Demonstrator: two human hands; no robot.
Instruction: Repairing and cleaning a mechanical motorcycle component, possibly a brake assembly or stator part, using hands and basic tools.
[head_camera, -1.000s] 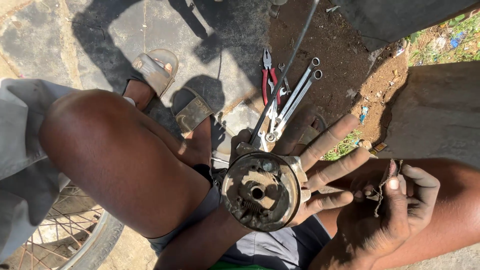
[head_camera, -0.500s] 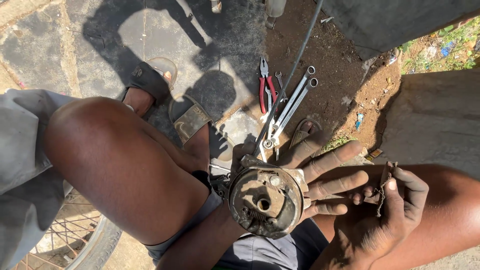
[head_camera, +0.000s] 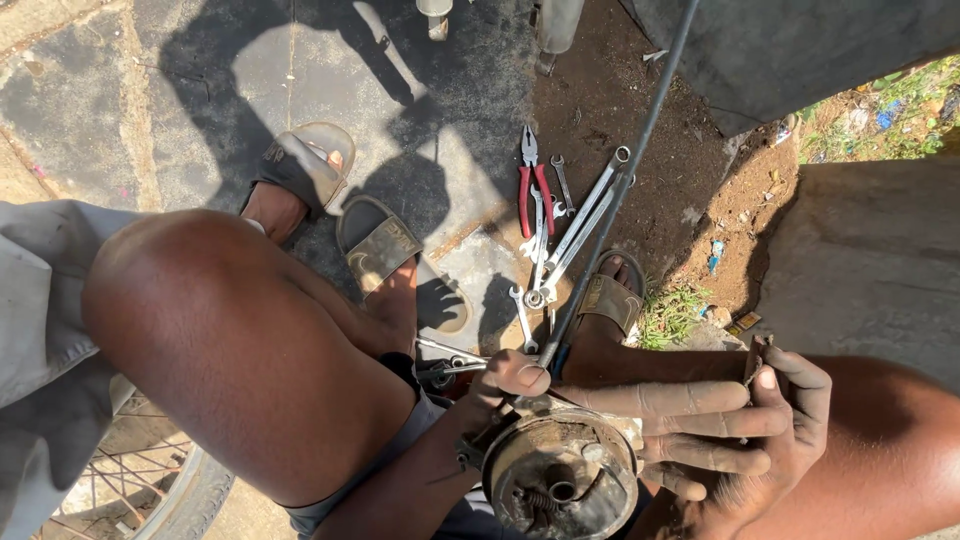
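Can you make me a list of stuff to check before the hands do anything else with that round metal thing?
1. Left hand has the round metal drum plate well supported: ok, fingers spread behind it, thumb over the rim.
2. Right hand grips its small dark part firmly: ok, pinched at the fingertips.
3. Spring inside the plate seated: cannot tell, shaded.
4. Red-handled pliers and spanners nearby: ok, lying on the ground ahead.
5. Sandalled foot away from the tools: not ok, right beside the spanners.
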